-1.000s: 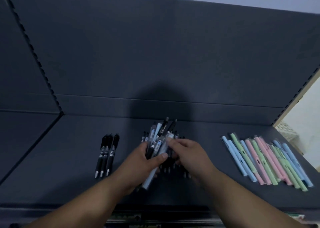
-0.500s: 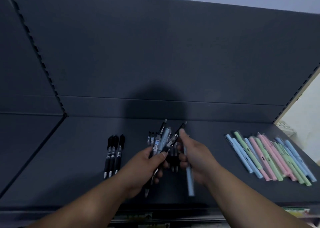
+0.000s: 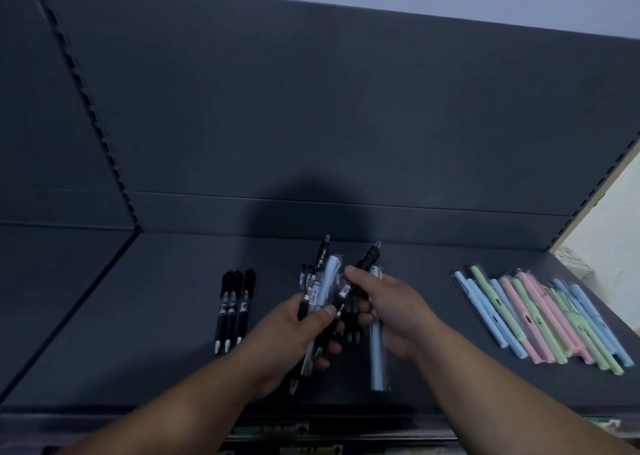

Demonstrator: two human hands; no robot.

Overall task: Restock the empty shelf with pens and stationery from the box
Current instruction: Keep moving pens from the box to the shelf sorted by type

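My left hand [image 3: 298, 330] grips a mixed bunch of pens [image 3: 317, 285], black ones and a pale blue one, above the middle of the dark shelf [image 3: 138, 333]. My right hand [image 3: 391, 309] holds a pale blue wrapped pen [image 3: 376, 354] against its palm and pinches a black pen [image 3: 365, 260] that points up and right. Three black pens [image 3: 232, 307] lie in a row on the shelf to the left. A row of several pastel blue, green and pink pens [image 3: 540, 319] lies on the right. More black pens lie under my hands, mostly hidden.
The shelf's dark back panel [image 3: 346, 108] rises behind the pens. A slotted upright [image 3: 86, 98] divides this bay from the one on the left. The shelf's front edge [image 3: 329, 416] runs under my forearms. A pale wall [image 3: 609, 233] shows past the right end.
My right hand drew the pale blue pen out of the bunch and took hold of a black pen too. The two hands have moved slightly apart.
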